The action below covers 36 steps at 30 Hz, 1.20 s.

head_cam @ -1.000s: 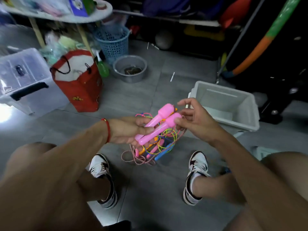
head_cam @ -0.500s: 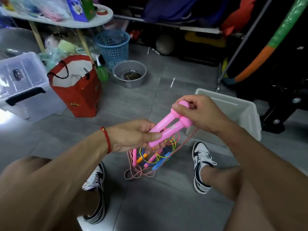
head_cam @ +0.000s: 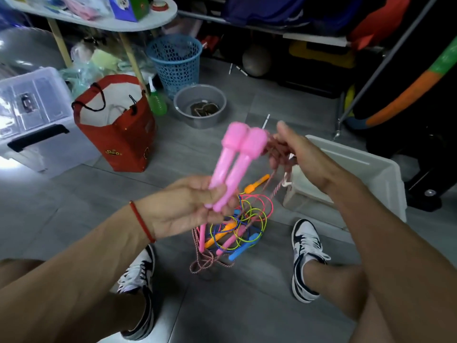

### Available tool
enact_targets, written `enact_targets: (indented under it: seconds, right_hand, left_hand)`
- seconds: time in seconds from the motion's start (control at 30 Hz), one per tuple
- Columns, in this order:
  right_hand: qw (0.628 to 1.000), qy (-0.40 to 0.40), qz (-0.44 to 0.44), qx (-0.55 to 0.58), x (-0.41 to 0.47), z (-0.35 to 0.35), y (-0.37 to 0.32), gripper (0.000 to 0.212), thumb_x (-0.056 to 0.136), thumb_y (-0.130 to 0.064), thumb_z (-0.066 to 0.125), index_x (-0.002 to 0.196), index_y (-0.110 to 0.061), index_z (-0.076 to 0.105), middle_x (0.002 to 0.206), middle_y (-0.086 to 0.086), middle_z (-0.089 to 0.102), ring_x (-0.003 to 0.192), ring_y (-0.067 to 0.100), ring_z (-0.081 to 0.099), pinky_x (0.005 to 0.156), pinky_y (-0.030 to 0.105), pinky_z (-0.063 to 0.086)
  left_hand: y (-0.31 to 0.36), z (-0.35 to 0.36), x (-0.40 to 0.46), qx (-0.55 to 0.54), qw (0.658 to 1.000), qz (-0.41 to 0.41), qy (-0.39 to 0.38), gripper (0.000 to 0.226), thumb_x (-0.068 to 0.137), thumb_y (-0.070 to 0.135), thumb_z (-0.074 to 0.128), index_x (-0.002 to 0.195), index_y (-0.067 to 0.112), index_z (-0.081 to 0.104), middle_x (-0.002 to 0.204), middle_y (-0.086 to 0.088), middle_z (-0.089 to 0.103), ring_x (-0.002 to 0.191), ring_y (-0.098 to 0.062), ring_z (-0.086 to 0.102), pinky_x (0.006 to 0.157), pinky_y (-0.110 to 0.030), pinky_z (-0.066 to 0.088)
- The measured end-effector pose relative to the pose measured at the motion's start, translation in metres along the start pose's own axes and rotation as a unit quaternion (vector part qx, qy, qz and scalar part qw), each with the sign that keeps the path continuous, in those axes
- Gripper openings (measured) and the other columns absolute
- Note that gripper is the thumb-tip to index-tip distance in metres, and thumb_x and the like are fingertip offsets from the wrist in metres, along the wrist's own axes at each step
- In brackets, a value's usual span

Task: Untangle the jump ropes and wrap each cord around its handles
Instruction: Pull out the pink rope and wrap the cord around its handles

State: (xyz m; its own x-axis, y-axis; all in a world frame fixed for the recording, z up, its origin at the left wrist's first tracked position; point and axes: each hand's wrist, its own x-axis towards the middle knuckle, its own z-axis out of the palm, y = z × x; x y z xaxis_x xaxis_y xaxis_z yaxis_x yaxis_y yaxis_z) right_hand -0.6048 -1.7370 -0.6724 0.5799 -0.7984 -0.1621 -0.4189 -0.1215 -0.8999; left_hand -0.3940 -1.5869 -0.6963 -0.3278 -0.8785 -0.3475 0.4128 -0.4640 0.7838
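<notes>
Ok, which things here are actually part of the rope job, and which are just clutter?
Part of the job:
- pink handles, pair held in left hand
- braided cord, bunched in right hand
- tangled ropes on the floor

Lying about:
- red bag
- blue basket
- grey basin
- clear lidded box
- white bin
- green bottle

Pink handles, red-white twisted cord

Two pink handles are held side by side, tilted, bulbous ends uppermost. Their pink-and-white braided cord hangs slack to the floor. Below, thin coloured ropes with orange, blue and pink handles are heaped in a tangle.
</notes>
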Motion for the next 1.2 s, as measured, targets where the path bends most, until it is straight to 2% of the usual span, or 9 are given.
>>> enact_targets:
  seconds: [0.2,0.37,0.43,0.57,0.73,0.8,0.93,1.03,1.2]
  right_hand:
    - [0.998,-0.030,-0.051,-0.010,0.003,0.042,0.009,0.037,0.108,-0.030,0.037,0.082,-0.014,0.058,0.051,-0.006,0.049,0.059,0.022,0.054,0.068,0.046,0.048]
    - [0.994,-0.052,-0.064,-0.077,-0.003,0.075,0.007,0.034,0.097,-0.048,0.039,0.081,-0.026,0.060,0.053,-0.006,0.042,0.050,0.015,0.041,0.056,0.046,0.045]
    - [0.996,-0.052,-0.066,-0.040,-0.005,0.080,0.001,0.034,0.104,-0.037,0.041,0.079,-0.021,0.058,0.054,-0.004,0.046,0.048,0.016,0.044,0.053,0.040,0.044]
    - [0.994,-0.097,-0.053,0.018,-0.010,0.081,-0.004,0.038,0.109,-0.024,0.037,0.087,0.000,0.057,0.054,-0.004,0.044,0.049,0.017,0.048,0.056,0.040,0.048]
    - [0.982,-0.158,-0.015,0.101,-0.015,0.072,-0.008,0.037,0.108,-0.031,0.037,0.083,-0.008,0.053,0.064,0.008,0.028,0.053,0.014,0.032,0.052,0.028,0.037]
    - [0.977,-0.185,-0.014,0.105,-0.020,0.069,-0.010,0.036,0.107,-0.033,0.038,0.082,-0.011,0.052,0.064,0.006,0.027,0.054,0.012,0.028,0.050,0.023,0.032]
    - [0.985,-0.159,-0.043,0.052,-0.023,0.056,-0.016,0.032,0.100,-0.040,0.045,0.081,-0.016,0.054,0.059,-0.011,0.032,0.052,0.005,0.026,0.049,0.021,0.026]
    - [0.985,-0.145,-0.092,0.029,-0.026,0.049,-0.016,0.031,0.106,-0.027,0.046,0.084,-0.009,0.056,0.063,-0.009,0.040,0.053,0.001,0.032,0.051,0.015,0.029]
    - [0.987,-0.133,-0.093,0.019,-0.027,0.053,-0.013,0.042,0.103,-0.034,0.043,0.097,0.005,0.055,0.072,0.007,0.037,0.056,0.003,0.030,0.053,0.016,0.029]
  left_hand:
    - [0.024,-0.012,-0.001,-0.214,0.973,0.091,0.006,0.023,0.096,0.009,0.039,0.111,-0.005,0.052,0.086,-0.009,0.056,0.071,-0.014,0.057,0.057,-0.020,0.050]
    - [0.016,0.000,0.004,-0.175,0.970,0.142,0.087,0.020,0.091,0.008,0.049,0.105,-0.006,0.052,0.089,-0.016,0.049,0.065,-0.013,0.044,0.052,-0.019,0.044]
    - [0.015,0.001,0.005,-0.159,0.971,0.149,0.101,0.021,0.092,0.009,0.052,0.108,-0.004,0.048,0.083,-0.011,0.039,0.062,-0.013,0.048,0.053,-0.019,0.043]
    - [0.017,0.005,0.002,-0.178,0.973,0.139,0.054,0.014,0.097,0.007,0.047,0.106,-0.004,0.049,0.085,-0.009,0.035,0.061,-0.014,0.053,0.052,-0.019,0.045]
    - [0.023,0.007,-0.004,-0.169,0.976,0.134,0.004,0.027,0.094,0.011,0.050,0.116,-0.004,0.046,0.116,-0.016,0.028,0.065,-0.014,0.052,0.049,-0.020,0.044]
    - [0.024,0.008,-0.006,-0.160,0.978,0.131,-0.012,0.025,0.096,0.012,0.047,0.115,-0.004,0.047,0.110,-0.018,0.041,0.066,-0.012,0.052,0.050,-0.019,0.043]
    - [0.030,0.009,-0.012,-0.149,0.978,0.143,-0.038,0.023,0.098,0.011,0.037,0.110,-0.005,0.048,0.105,-0.015,0.044,0.064,-0.011,0.051,0.049,-0.017,0.042]
    - [0.029,0.008,-0.013,-0.137,0.979,0.140,-0.052,0.025,0.098,0.012,0.037,0.110,-0.004,0.051,0.106,-0.015,0.050,0.064,-0.011,0.050,0.048,-0.017,0.043]
    - [0.027,0.006,-0.012,-0.127,0.979,0.143,-0.070,0.024,0.097,0.014,0.041,0.110,-0.002,0.052,0.121,-0.022,0.034,0.065,-0.012,0.052,0.049,-0.017,0.043]
